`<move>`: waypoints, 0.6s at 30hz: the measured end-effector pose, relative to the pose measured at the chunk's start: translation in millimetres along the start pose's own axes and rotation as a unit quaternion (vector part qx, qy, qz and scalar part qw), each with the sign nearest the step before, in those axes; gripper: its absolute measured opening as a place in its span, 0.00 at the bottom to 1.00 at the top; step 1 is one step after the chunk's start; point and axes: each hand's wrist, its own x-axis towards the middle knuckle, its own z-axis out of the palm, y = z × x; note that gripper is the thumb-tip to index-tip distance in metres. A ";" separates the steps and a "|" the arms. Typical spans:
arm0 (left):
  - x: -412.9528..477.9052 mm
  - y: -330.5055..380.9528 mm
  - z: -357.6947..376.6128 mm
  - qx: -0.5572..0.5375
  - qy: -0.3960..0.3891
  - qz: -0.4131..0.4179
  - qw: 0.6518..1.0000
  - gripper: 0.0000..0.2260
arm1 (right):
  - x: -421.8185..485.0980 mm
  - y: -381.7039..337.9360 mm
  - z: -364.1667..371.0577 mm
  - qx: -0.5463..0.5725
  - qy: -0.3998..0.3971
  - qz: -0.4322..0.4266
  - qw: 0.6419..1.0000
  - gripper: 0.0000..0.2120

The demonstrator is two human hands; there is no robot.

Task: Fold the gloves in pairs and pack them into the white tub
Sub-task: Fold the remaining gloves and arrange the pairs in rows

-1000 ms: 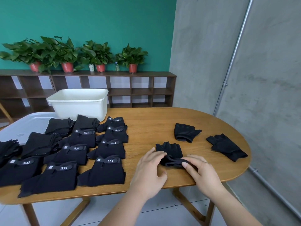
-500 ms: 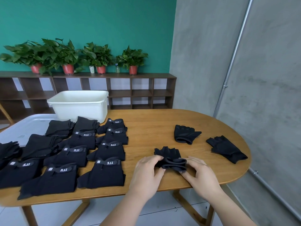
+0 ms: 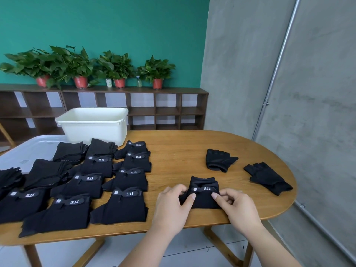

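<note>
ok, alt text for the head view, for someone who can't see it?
The left hand and right hand pinch a folded black glove pair, 5.11 strap up, near the front edge of an oval wooden table. Rows of folded pairs lie to the left, two loose gloves to the right; a white tub stands behind the rows.

We face a teal rear wall [image 3: 115, 26], which meets a grey concrete wall [image 3: 240, 64] on the right. A metal conduit [image 3: 277, 62] runs at a slant up the concrete. Against the teal wall stands a low dark-wood cubby shelf [image 3: 134, 90] carrying four potted plants [image 3: 156, 69] in red pots. An oval wooden table [image 3: 183, 147] fills the foreground, standing on a pale tiled floor [image 3: 185, 245]. We find the light even.
</note>
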 end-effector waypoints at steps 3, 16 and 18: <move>4.1 1.0 1.9 -0.024 0.009 -0.032 0.999 0.11 | 4.6 -1.4 3.0 -0.004 -0.018 0.016 1.000 0.12; 9.8 15.8 10.5 0.053 0.079 -0.043 0.994 0.09 | 7.8 -5.2 20.4 -0.134 0.091 -0.005 0.987 0.14; 8.6 13.7 12.4 0.060 0.079 -0.029 0.995 0.09 | 4.9 -3.7 21.1 -0.146 0.097 -0.033 0.984 0.12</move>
